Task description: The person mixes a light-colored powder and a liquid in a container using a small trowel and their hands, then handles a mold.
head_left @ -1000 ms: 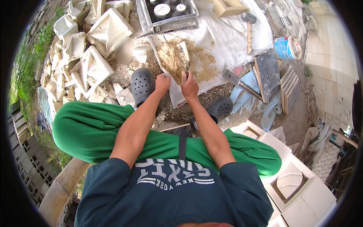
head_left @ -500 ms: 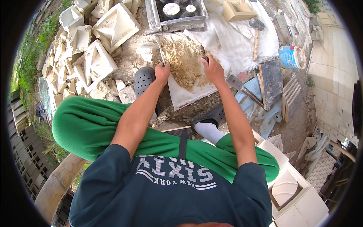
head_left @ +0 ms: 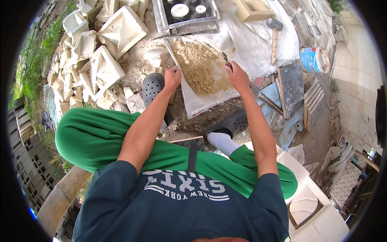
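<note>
My left hand (head_left: 172,78) clenches the white woven sheet (head_left: 252,46) by its left edge; my right hand (head_left: 238,77) wraps a dark handle (head_left: 228,65), probably a trowel's, beside crumbly tan powder (head_left: 197,60) near that edge.

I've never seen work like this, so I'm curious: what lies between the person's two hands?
In the head view, loose tan, sandy material lies between the left hand and right hand, on a white sheet.

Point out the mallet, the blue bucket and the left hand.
Mallet (head_left: 274,42): head view, wooden handle.
Blue bucket (head_left: 309,59): head view, outer side wall.
Left hand (head_left: 172,78): head view, back of the hand.
</note>
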A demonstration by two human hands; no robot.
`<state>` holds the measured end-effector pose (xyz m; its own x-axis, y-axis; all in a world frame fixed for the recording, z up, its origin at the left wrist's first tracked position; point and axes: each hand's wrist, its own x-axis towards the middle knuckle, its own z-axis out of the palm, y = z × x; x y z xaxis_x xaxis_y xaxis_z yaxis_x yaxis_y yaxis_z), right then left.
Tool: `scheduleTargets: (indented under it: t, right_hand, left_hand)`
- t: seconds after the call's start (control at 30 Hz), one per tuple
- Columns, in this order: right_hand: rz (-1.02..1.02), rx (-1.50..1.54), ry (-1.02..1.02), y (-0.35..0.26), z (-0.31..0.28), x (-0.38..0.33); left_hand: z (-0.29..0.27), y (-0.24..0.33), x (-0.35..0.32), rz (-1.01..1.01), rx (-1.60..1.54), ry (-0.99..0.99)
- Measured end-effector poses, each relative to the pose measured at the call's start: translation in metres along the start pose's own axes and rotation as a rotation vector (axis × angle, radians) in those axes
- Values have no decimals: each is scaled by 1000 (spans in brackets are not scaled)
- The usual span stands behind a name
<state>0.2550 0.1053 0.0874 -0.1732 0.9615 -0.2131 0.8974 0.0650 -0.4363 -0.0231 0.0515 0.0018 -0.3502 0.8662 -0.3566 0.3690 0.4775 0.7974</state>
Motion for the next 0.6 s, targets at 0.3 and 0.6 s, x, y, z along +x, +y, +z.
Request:
scheduleTargets:
  t: [0.3,0.6]
  right_hand:
    - [-516,-202,-57,-51,23,137]
    - [-704,-302,-89,-20,45,143]
  left_hand:
    - [2,-3,-7,-245,-405,-85]
    - [22,-17,-32,-461,-419,-42]
